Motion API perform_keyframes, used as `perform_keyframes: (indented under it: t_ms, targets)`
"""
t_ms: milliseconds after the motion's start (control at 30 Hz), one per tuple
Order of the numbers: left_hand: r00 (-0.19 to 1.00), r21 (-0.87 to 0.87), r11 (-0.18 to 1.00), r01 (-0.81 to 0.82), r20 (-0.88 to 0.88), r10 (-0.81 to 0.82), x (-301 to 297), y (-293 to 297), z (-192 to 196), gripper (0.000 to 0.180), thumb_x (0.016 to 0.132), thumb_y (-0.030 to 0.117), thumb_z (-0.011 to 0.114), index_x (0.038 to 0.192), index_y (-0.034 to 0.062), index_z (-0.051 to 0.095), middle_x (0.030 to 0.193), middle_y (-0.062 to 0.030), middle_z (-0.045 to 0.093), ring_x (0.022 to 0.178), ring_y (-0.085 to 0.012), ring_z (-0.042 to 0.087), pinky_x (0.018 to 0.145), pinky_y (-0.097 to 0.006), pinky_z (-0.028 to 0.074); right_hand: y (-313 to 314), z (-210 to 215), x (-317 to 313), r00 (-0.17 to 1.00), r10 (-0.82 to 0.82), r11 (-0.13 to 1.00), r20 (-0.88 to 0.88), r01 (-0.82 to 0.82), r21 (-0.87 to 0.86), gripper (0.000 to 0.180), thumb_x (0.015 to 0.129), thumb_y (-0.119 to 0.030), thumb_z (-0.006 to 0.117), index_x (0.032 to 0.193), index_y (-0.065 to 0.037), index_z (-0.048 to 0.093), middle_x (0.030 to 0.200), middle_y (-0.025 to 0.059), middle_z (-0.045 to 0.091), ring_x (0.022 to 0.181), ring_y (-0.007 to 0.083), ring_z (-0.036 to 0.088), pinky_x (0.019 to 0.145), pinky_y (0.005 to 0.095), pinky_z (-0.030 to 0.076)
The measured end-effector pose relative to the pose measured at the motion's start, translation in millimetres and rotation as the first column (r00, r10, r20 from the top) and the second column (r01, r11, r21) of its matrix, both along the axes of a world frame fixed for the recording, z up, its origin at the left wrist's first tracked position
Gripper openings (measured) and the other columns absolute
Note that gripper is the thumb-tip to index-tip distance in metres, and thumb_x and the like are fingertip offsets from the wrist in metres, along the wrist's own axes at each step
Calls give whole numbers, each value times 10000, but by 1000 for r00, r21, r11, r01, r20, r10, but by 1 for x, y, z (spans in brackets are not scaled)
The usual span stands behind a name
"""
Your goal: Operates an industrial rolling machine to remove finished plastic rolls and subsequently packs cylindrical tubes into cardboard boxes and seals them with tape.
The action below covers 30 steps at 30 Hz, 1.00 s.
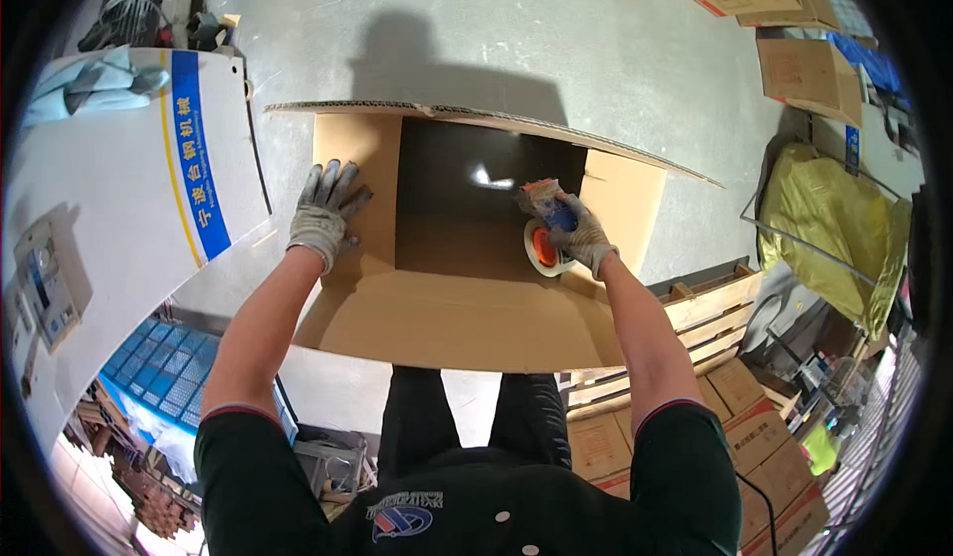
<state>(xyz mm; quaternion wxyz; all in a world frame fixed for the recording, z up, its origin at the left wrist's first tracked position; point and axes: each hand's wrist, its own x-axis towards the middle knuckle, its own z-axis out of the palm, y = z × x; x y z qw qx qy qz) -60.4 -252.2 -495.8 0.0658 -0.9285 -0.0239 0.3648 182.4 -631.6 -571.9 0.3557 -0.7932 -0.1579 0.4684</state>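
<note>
A large open cardboard box (447, 323) stands in front of me, its flaps spread out and its dark inside showing. My left hand (324, 210), in a grey work glove, presses flat with fingers spread on the left flap. My right hand (581, 233), also gloved, grips a tape dispenser (545, 230) with an orange core and a white roll, held at the right inner edge of the box opening.
A white machine panel with a blue stripe (129, 199) stands at the left. A yellow bag in a wire frame (829, 223) is at the right. A wooden pallet (710, 323) and stacked cartons (764, 447) lie lower right. More flat cartons (784, 30) are upper right.
</note>
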Motion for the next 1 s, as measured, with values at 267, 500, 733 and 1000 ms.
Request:
perform_keyframes:
  t_ms: [267, 500, 733, 1000]
  targets:
    - [950, -647, 699, -304, -148, 276, 23, -91, 115, 802, 717, 724, 513, 1314, 191, 471, 1367, -166, 413, 1284, -375, 332, 1076, -524, 188, -36, 69, 19, 957, -266, 962, -115, 256, -100, 757, 656, -30, 726, 1332, -138, 402, 1095, 46, 543, 941, 163, 540, 833, 290, 464]
    - [944, -571, 757, -318, -122, 305, -61, -168, 79, 590, 770, 634, 536, 1142, 179, 587, 1141, -119, 588, 1046, -293, 556, 892, -447, 421, 33, 143, 25, 910, 413, 906, 48, -404, -129, 764, 562, -242, 783, 1251, -172, 458, 1062, 121, 612, 930, 250, 604, 845, 338, 486]
    - [747, -412, 840, -353, 416, 519, 28, -98, 1, 546, 734, 562, 608, 1122, 180, 635, 1183, -135, 575, 1090, -314, 532, 911, -475, 403, 45, 240, 84, 882, -337, 710, -329, 468, 526, 539, 731, -311, 698, 1169, -46, 530, 1086, 63, 600, 998, 205, 584, 878, 348, 476]
    - [371, -400, 682, -612, 616, 695, -52, -212, -39, 495, 740, 363, 656, 1220, 302, 554, 1308, -171, 386, 1216, -413, 365, 1032, -546, 293, 91, 172, 93, 852, -479, 701, -212, 516, 492, 454, 846, -344, 566, 1174, -34, 513, 1104, 81, 585, 1016, 199, 572, 918, 399, 463]
